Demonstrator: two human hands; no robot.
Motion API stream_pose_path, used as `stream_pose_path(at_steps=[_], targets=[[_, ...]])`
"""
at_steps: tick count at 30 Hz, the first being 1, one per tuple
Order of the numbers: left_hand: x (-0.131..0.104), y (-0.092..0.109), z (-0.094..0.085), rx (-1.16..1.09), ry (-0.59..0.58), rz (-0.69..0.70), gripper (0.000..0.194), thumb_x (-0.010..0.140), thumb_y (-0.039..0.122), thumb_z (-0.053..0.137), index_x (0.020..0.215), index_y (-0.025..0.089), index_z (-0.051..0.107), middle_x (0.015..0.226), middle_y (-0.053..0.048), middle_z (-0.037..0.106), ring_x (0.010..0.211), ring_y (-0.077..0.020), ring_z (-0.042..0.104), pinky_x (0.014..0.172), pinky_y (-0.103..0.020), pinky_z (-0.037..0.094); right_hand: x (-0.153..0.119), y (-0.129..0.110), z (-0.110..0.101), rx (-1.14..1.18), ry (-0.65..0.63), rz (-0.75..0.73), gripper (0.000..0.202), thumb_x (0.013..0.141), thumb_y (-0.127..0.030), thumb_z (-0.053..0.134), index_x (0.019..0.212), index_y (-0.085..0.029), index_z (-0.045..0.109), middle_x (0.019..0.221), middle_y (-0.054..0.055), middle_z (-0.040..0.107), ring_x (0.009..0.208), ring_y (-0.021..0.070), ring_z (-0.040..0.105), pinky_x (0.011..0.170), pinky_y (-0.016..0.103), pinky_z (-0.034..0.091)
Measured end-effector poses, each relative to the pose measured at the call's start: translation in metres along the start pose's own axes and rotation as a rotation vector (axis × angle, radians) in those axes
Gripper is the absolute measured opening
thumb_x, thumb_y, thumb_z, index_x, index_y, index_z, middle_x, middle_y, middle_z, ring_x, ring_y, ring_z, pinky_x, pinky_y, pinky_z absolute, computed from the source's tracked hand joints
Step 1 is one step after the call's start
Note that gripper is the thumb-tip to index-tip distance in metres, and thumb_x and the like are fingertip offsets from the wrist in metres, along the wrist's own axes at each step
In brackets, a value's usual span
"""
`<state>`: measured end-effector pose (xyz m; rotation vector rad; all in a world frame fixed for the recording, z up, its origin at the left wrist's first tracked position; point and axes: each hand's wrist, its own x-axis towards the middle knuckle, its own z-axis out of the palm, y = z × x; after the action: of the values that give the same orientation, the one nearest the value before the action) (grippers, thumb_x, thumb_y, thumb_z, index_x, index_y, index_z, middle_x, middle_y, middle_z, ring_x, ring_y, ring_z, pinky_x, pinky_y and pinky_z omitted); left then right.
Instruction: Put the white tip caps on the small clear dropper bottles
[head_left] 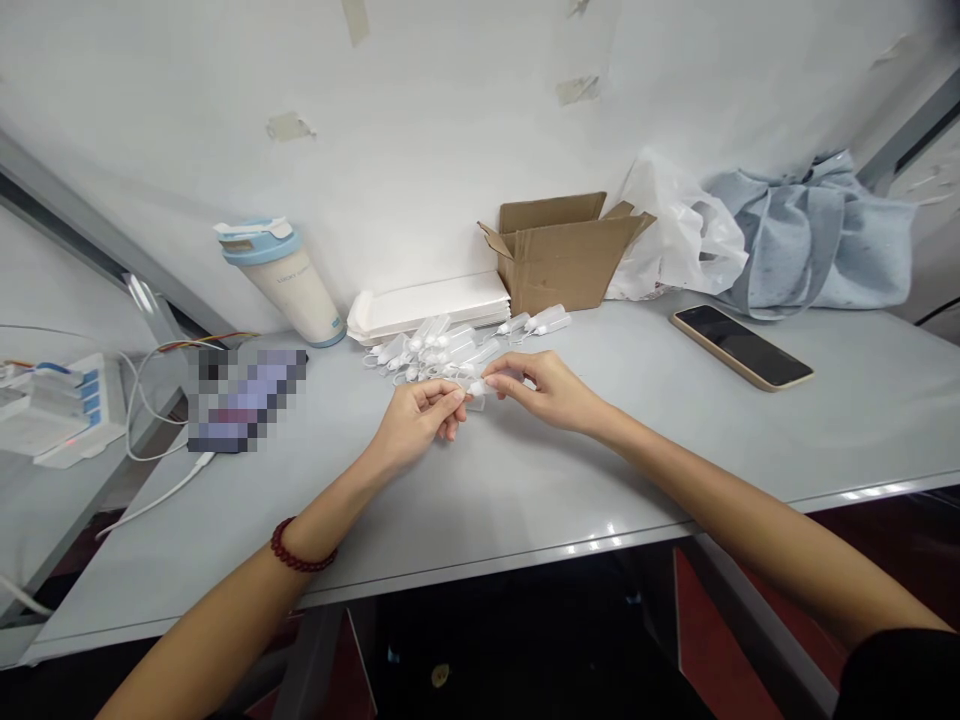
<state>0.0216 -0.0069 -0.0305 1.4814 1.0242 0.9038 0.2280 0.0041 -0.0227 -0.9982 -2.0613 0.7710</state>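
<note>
Between my two hands, low over the table, is a small translucent plastic bottle with a white cap. My left hand pinches at its left end, thumb against the bent fingers. From the other side my right hand grips it between thumb and fingertips. The fingers hide much of the bottle. Just behind my hands lies a loose pile of similar small clear bottles with white caps and thin loops.
A stack of white flat packs and an open cardboard box stand against the wall. Left are a tumbler and a phone on a cable; right, a plastic bag, a blue cloth bag and another phone.
</note>
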Motion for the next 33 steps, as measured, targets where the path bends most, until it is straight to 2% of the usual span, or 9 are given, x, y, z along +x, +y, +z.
stream_pose_path(at_steps=[8,20,27,30,33], targets=[[0.004,0.005,-0.005,-0.145,0.038,-0.067,0.031,0.083,0.041,0.062,0.078,0.012,0.070,0.062,-0.002,0.062,0.046,-0.0108,0.053,0.047,-0.025,0.042,0.002,-0.003,-0.004,0.046,0.035,0.029,0.025,0.093,-0.033,0.052,0.088,-0.015,0.068,0.074,0.002,0.070,0.068,0.0122,0.057,0.062,0.025,0.037],[0.000,0.007,-0.003,0.078,0.015,0.060,0.027,0.082,0.035,0.063,0.063,0.015,0.064,0.058,0.000,0.059,0.044,-0.0083,0.050,0.052,-0.025,0.045,-0.001,-0.002,0.000,0.039,0.018,0.045,0.022,0.092,-0.031,0.053,0.090,-0.014,0.067,0.073,0.002,0.068,0.065,0.0116,0.056,0.060,0.024,0.035],[0.000,0.009,-0.004,0.124,0.031,0.092,0.025,0.082,0.036,0.062,0.067,0.016,0.064,0.057,0.000,0.059,0.046,-0.0101,0.052,0.050,-0.024,0.043,-0.003,-0.004,0.009,0.050,-0.064,0.064,0.022,0.093,-0.035,0.052,0.096,-0.016,0.062,0.073,0.002,0.067,0.065,0.0126,0.056,0.059,0.024,0.037],[0.005,0.007,-0.010,0.103,0.090,0.120,0.025,0.079,0.037,0.066,0.067,0.015,0.066,0.059,-0.001,0.061,0.046,-0.0101,0.052,0.049,-0.025,0.042,0.001,0.004,0.007,0.040,-0.047,0.039,0.025,0.093,-0.038,0.052,0.102,-0.016,0.061,0.083,0.005,0.069,0.074,0.0156,0.060,0.065,0.027,0.042],[0.012,0.003,-0.019,-0.002,0.261,0.110,0.023,0.076,0.037,0.069,0.071,0.014,0.068,0.061,0.000,0.061,0.046,-0.0089,0.050,0.047,-0.024,0.040,0.006,0.018,-0.003,-0.036,0.063,0.025,0.031,0.093,-0.040,0.050,0.111,-0.017,0.058,0.095,0.008,0.069,0.084,0.0190,0.061,0.072,0.031,0.045]])
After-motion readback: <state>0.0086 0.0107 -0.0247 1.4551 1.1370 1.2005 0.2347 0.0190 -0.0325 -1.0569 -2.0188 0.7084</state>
